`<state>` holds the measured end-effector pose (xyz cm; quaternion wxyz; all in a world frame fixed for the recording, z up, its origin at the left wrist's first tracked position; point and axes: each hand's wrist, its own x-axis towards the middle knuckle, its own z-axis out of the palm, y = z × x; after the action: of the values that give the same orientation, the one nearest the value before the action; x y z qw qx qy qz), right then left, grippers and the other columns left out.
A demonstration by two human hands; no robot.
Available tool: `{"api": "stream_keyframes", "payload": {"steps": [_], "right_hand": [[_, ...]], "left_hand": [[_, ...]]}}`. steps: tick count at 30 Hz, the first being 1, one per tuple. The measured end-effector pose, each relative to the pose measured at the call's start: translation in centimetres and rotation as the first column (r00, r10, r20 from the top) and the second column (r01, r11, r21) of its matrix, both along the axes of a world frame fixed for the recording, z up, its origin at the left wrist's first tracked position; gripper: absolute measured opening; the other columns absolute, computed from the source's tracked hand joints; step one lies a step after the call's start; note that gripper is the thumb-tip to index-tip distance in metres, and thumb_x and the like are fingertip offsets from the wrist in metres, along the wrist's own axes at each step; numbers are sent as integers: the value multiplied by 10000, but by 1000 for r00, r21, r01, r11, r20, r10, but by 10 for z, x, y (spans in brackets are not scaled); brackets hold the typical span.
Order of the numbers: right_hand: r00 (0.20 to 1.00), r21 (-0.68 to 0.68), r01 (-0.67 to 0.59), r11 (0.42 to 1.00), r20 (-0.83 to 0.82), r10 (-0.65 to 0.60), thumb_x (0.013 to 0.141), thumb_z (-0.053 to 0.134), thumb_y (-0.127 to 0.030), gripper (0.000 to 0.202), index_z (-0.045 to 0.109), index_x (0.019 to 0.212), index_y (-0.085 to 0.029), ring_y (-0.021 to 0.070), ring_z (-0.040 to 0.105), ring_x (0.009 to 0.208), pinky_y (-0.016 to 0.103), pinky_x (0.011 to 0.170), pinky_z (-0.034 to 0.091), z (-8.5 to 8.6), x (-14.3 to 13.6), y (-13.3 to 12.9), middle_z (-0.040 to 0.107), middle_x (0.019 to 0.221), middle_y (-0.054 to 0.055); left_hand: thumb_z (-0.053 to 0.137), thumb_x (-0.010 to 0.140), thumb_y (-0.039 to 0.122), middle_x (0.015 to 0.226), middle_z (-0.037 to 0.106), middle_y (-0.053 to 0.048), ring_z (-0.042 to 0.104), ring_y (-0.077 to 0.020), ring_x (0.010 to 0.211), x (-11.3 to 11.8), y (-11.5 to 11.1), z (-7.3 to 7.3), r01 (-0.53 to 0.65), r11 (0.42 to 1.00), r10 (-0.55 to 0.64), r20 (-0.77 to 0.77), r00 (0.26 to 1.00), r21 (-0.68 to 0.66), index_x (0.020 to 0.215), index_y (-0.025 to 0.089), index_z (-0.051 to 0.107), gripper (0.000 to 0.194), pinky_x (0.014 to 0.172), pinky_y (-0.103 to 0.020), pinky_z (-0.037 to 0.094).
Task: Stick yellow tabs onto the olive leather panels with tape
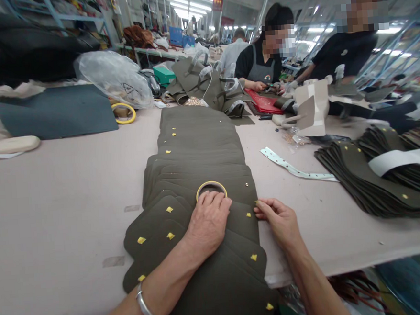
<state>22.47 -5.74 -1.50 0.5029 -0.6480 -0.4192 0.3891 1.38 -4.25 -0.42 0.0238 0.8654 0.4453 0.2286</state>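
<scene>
Overlapping dark olive leather-like panels (pixel 203 160) run in a long row down the table, with small yellow tape squares (pixel 169 209) stuck on several of them. My left hand (pixel 209 220) rests on the panels, its fingers curled over the near side of a yellow tape roll (pixel 211 183). Beside the row's right edge, my right hand (pixel 279 220) pinches a tiny yellow tape piece (pixel 257 202) between thumb and fingertip. A small pale spot (pixel 247 184) shows on a panel just above that hand.
At the right lie stacked olive strips (pixel 358 171) and a white perforated strip (pixel 293 170). Another yellow tape roll (pixel 124 114) sits by a clear plastic bag (pixel 114 80) at the back left. Two co-workers stand across the table, near a beige piece (pixel 312 107).
</scene>
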Motion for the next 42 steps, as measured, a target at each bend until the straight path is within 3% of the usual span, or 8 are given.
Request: {"api": "stream_keyframes", "payload": {"steps": [7, 11, 18, 24, 28, 32, 36, 42], "right_hand": [[997, -60, -71, 996, -26, 70, 651, 776, -498, 394, 699, 795, -140, 113, 578, 500, 231, 507, 489, 4, 5, 3, 682, 630, 26], [971, -148, -233, 961, 11, 238, 686, 744, -490, 371, 683, 772, -134, 94, 525, 458, 214, 465, 430, 11, 11, 1, 653, 602, 14], [850, -261, -293, 920, 369, 375, 802, 602, -402, 260, 710, 830, -167, 138, 550, 525, 242, 509, 413, 13, 8, -9, 633, 581, 0], [737, -185, -296, 937, 580, 347, 814, 534, -327, 218, 707, 772, -201, 179, 638, 653, 271, 616, 445, 18, -3, -5, 712, 717, 19], [677, -171, -301, 938, 655, 336, 817, 534, -322, 189, 689, 835, -216, 173, 634, 612, 271, 597, 435, 15, -3, -2, 706, 701, 4], [716, -119, -225, 967, 653, 247, 817, 587, -381, 253, 629, 995, -207, 173, 603, 521, 271, 556, 430, 12, 4, -8, 635, 562, -33], [782, -129, -251, 959, 556, 280, 876, 529, -410, 237, 654, 855, -210, 171, 616, 543, 274, 575, 461, 11, 10, -19, 665, 619, -3], [646, -6, -308, 951, 732, 214, 886, 519, -340, 221, 697, 872, -210, 209, 665, 804, 303, 744, 469, 5, 2, -21, 729, 881, 49]], "left_hand": [[539, 893, 204, 919, 598, -67, 503, -259, 913, -2, 4, 11, 18, 997, -22, -63, 998, -73, 1000, 166, 553, 114, 915, -456, 412], [498, 918, 200, 899, 595, -59, 506, -248, 879, -4, 4, 11, 49, 994, -55, -55, 997, -94, 1004, 169, 542, 102, 860, -423, 425], [459, 935, 184, 913, 596, -49, 512, -230, 872, -5, 4, 7, 53, 990, -56, -13, 998, -134, 995, 179, 525, 89, 807, -382, 425], [452, 940, 195, 911, 592, -46, 505, -234, 872, -6, 3, 6, 54, 990, -55, -7, 998, -133, 999, 180, 522, 92, 802, -388, 421], [458, 936, 196, 903, 591, -46, 505, -235, 866, -6, 2, 7, 56, 990, -58, -13, 998, -133, 997, 180, 526, 92, 799, -390, 425], [460, 936, 199, 909, 592, -51, 505, -233, 869, -6, 2, 7, 54, 991, -54, 4, 999, -125, 996, 178, 528, 93, 806, -390, 429], [460, 936, 209, 923, 593, -49, 503, -228, 874, -7, 2, 7, 70, 990, -63, 62, 996, -123, 1004, 177, 523, 97, 806, -379, 438], [433, 946, 202, 916, 599, -44, 506, -209, 855, -10, 3, 6, 105, 991, -91, 156, 984, -84, 987, 172, 518, 100, 785, -347, 448]]}}
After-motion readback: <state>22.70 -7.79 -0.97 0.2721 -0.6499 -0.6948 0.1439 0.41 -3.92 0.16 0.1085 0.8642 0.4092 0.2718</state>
